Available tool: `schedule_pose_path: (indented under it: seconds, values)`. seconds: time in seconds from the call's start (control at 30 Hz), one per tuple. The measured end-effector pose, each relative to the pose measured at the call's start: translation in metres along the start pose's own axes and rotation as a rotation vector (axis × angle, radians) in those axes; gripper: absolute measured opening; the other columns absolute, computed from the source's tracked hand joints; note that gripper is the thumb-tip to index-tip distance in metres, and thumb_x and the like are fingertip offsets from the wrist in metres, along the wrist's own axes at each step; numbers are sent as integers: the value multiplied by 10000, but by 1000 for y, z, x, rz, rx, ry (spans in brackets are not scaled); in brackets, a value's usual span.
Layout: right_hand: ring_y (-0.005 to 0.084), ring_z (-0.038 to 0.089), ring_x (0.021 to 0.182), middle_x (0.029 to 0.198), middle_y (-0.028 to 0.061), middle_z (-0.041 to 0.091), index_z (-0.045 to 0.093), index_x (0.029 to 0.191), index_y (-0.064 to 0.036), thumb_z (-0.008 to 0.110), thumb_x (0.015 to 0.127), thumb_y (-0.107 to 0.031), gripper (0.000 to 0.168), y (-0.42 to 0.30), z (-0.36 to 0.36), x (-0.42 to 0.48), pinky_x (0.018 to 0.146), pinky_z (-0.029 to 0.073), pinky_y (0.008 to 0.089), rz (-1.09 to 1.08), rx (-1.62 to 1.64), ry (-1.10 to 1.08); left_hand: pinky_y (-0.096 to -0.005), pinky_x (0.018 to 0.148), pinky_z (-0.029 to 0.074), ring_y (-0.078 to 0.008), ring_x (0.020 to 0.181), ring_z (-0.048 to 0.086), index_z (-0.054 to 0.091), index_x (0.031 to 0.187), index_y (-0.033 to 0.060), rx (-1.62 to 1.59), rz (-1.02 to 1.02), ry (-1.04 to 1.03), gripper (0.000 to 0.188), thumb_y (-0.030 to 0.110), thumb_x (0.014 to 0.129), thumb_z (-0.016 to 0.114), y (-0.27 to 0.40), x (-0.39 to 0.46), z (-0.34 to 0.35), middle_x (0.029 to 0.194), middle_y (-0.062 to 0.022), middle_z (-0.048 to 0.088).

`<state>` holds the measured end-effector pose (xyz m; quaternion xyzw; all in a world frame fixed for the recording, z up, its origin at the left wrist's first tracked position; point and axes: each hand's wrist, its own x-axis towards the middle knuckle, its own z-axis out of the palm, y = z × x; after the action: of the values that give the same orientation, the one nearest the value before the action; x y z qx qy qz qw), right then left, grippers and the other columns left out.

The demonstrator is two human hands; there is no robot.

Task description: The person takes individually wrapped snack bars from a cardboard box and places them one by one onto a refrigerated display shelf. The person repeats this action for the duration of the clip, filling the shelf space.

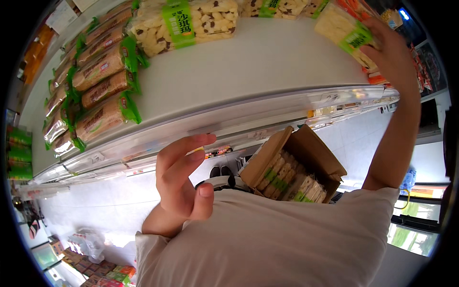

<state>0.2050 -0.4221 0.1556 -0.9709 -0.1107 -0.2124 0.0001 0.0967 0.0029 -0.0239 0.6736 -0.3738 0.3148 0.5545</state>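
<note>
My right hand (385, 50) is at the right end of a white shelf (251, 64), its fingers and thumb around the end of a clear pack of pale sachima (340, 32) with a green label band. Orange packs lie behind and under that pack. My left hand (186, 175) is raised before the shelf's front edge, fingers curled and apart, with nothing in it. Larger sachima packs with dark bits (186, 25) stand along the back of the shelf. An open cardboard box (265, 154) below the shelf, in front of my body, holds several more clear packs with green bands.
Stacked brown snack packs with green ends (102, 75) fill the shelf's left part. A clear price rail (215, 114) runs along its front, with lower shelves beneath. Green packages (19, 154) are at the far left. A plastic bag (88, 245) and boxed goods (96, 271) are at lower left.
</note>
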Motion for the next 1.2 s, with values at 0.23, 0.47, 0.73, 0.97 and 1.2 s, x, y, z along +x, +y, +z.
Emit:
schedule_pose_path:
  seconds: [0.23,0.47,0.73,0.97,1.2]
  values:
    - [228,652,1210,1235,133,688,602,1322,-18,764,849,-9,500,74,75,65,1009,503,310,11,215,-81,-418,790,578,-363,966,704,553,1198,-87,33,-80,39,321,116,951,573,1,-11,0,1162,-306,625]
    - [335,595,1216,1254,155,651,654,1207,-15,769,783,-51,440,45,71,83,1032,486,413,-291,-45,74,-414,785,591,-352,927,713,573,1198,-110,10,-190,52,322,105,958,555,2,-18,0,1156,-305,623]
    - [411,502,1340,1343,200,603,646,1218,-30,774,735,-55,500,16,76,75,1126,421,470,-307,-172,294,-412,817,584,-334,938,699,559,1236,-100,-45,-233,-61,345,148,997,554,7,-22,14,1188,-284,603]
    - [215,702,1091,1105,119,738,672,1208,0,705,914,-8,296,-13,41,-15,950,539,314,-152,171,424,-399,807,559,-330,886,702,702,1029,-31,-74,-337,-313,205,-40,846,610,-4,-39,43,958,-178,729]
    - [296,668,990,1064,113,687,658,1101,-38,735,863,-57,250,-64,64,-195,869,532,379,7,698,-563,-377,689,550,-300,793,689,687,981,-21,-217,-380,-553,185,-113,825,648,-15,-65,67,907,-150,706]
